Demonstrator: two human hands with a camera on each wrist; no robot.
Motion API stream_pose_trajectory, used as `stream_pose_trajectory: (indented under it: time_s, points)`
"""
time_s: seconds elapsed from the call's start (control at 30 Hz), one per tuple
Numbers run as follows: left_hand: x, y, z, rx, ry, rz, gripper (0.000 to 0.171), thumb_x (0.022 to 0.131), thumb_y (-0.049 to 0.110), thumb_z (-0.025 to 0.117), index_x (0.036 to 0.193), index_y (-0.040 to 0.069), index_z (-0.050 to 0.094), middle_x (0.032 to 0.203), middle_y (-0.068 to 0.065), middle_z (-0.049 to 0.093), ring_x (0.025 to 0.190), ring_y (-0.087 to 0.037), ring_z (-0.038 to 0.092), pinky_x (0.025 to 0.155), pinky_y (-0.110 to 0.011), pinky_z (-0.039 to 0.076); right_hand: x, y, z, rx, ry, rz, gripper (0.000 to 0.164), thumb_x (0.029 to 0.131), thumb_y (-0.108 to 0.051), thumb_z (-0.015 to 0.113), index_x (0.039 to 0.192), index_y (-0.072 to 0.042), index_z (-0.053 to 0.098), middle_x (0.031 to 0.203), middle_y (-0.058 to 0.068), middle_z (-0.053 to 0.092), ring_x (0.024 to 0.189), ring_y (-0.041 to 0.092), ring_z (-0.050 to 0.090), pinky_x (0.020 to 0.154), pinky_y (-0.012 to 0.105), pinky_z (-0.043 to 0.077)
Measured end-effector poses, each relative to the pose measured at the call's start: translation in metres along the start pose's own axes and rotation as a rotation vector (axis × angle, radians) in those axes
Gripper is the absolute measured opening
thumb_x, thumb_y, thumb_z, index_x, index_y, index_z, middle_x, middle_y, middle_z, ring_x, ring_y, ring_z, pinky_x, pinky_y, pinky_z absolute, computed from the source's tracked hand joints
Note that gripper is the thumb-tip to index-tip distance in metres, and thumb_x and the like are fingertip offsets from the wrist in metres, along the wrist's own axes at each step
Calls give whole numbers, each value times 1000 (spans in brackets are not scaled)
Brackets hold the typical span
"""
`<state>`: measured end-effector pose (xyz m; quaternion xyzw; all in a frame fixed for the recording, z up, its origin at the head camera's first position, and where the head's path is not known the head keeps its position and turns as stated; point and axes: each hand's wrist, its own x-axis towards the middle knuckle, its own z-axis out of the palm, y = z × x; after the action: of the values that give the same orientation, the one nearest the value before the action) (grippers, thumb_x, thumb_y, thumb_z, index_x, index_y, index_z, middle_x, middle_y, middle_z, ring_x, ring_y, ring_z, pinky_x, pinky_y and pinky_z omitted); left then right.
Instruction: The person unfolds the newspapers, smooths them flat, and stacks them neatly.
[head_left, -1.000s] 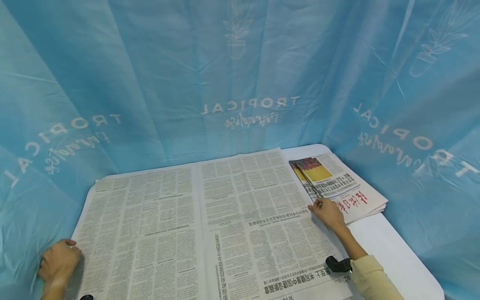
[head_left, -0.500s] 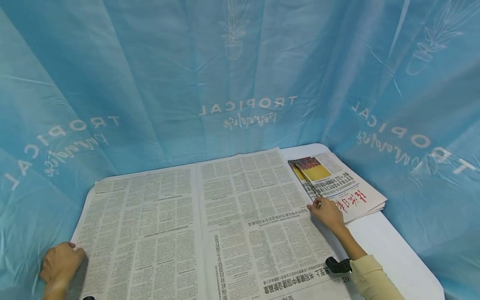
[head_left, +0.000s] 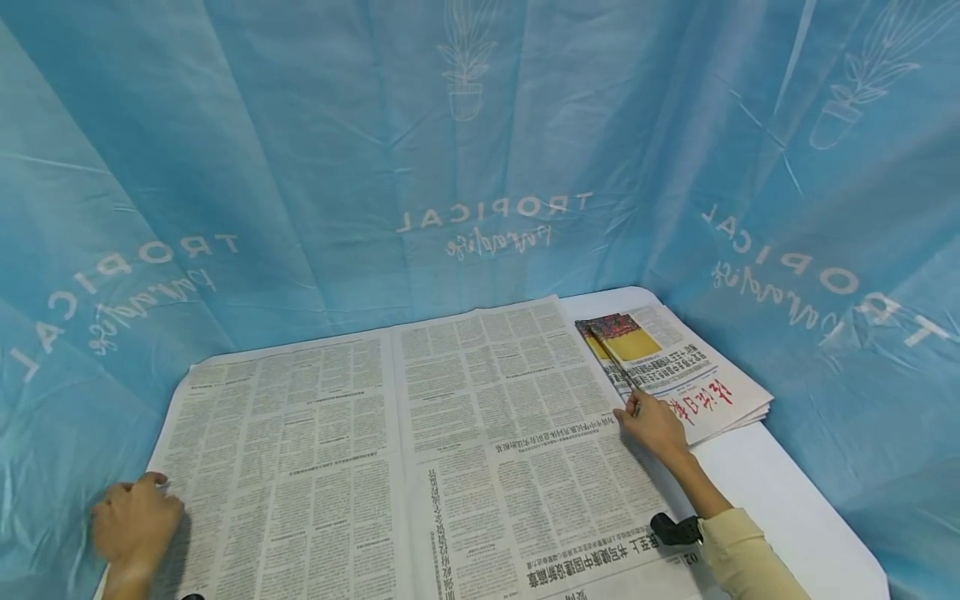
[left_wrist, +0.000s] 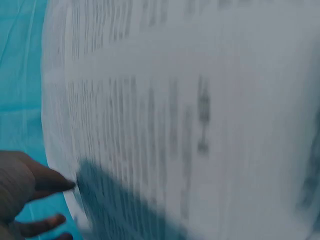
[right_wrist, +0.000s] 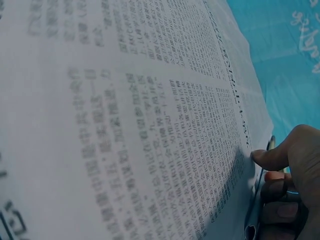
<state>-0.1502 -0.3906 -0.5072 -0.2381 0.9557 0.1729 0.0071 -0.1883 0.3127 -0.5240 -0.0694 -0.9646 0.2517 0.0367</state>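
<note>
A large newspaper sheet [head_left: 315, 450] lies spread over the white table, with a crease down its middle. At its left edge is my left hand [head_left: 137, 518]. In the left wrist view its thumb and fingers [left_wrist: 47, 181] stand apart at the paper's edge, and that view is blurred. My right hand [head_left: 654, 423] pinches the sheet's right edge. The right wrist view shows its thumb [right_wrist: 270, 159] on top of the paper, with the other fingers curled below the edge. What lies under that edge is partly hidden.
A stack of folded newspapers [head_left: 712, 375] with red lettering and a yellow picture lies right of the sheet. The white table [head_left: 780, 500] shows along the right side. Blue curtains [head_left: 480, 150] hang close behind and at both sides.
My left hand has shifted right and in over the newspaper's left edge, and its fingers have spread somewhat. The right hand has stayed where it was.
</note>
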Motion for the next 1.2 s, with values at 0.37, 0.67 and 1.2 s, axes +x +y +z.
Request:
stream_pose_trajectory:
  time_s: [0.37,0.67,1.2]
  points:
    - [-15,47,24,-203,138,513,21,92,7,64,105,-10,65,103,-31,61,94,-47,58,74,-56,46,6,0,5,-45,-11,13,27,91,-30,65,76,-11,54,60,2,52,51,18,46,46,31,33]
    - [-25,88,35,-210,-26,656,22,96,13,62,104,-6,67,92,-12,67,81,-25,63,71,-46,50,4,0,2,-75,55,-82,26,91,-25,66,73,-10,53,53,0,45,46,15,41,42,30,30]
    - [-50,135,69,-356,-238,828,10,96,12,62,99,5,68,89,2,67,76,-3,58,69,-25,50,5,22,-12,-162,191,-89,37,92,-28,64,66,-11,44,52,1,40,45,17,38,43,30,27]
